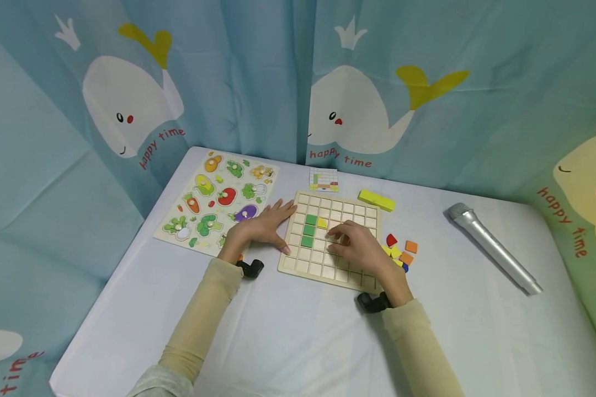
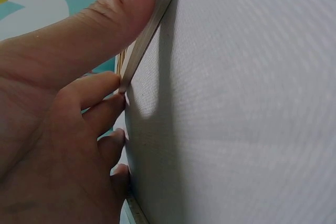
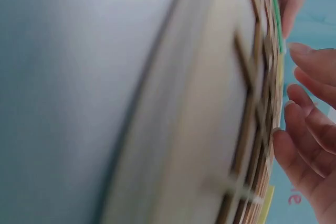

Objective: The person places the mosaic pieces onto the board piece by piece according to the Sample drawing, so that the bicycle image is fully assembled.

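A: Status on the grid board (image 1: 316, 257)?
B: Flat on the table (image 1: 288, 336). Three green squares (image 1: 309, 230) in a column on its left half, yellow piece (image 1: 322, 223) in the cell just right of the top one.
A: Left hand (image 1: 268, 225)?
B: At the board's left edge, fingers spread, thumb against the rim. Bracing contact, loose grip.
A: Right?
B: Right hand (image 1: 357, 248) is over the board, right of the yellow piece. Fingers slightly bent, tips apart from the thumb, so not pinching. Can't tell if it touches the surface.
A: Surroundings?
B: Off the board's right edge: orange squares (image 1: 411, 246), red piece (image 1: 391, 240), yellow bits (image 1: 395, 252), blue piece (image 1: 405, 267). Beyond its far edge: printed card (image 1: 323, 180). Near its far right corner: yellow block (image 1: 376, 200). Left of it: vegetable puzzle (image 1: 206, 245). Well right: silver microphone (image 1: 494, 248).
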Motion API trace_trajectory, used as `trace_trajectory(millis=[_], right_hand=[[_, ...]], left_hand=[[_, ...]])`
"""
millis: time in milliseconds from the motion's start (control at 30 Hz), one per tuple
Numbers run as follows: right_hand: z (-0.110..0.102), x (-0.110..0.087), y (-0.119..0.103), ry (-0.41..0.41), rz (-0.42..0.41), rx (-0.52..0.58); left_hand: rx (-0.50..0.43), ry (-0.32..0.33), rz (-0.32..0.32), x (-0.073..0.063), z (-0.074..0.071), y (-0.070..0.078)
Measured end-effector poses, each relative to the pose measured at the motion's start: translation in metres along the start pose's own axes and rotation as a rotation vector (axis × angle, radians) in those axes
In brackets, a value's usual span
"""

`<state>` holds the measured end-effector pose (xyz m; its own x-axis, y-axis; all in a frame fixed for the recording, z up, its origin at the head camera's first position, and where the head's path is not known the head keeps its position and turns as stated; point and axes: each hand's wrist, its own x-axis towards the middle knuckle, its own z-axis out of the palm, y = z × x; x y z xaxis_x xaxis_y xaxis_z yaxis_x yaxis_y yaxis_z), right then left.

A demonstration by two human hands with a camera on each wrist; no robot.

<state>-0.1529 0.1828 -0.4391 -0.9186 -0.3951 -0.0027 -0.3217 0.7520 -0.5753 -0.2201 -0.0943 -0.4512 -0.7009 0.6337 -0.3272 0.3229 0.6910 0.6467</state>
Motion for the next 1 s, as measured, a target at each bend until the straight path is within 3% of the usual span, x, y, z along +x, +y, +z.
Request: trace_trajectory(millis=[400,733,1000], right_hand=[[-0.017,-0.027,0.028,0.058,0.006,-0.002],[-0.032,-0.047,0.044,0.032,0.077,0.018],[-0.040,-0.057,0.053,0.082,0.095,-0.083]], left_hand=[[-0.004,0.005,0.008,0.000,0.000,-0.002],[0.005,0.009,0.003,-0.001,0.000,0.000],[0.009,0.009,-0.001,0.000,0.002,-0.001]])
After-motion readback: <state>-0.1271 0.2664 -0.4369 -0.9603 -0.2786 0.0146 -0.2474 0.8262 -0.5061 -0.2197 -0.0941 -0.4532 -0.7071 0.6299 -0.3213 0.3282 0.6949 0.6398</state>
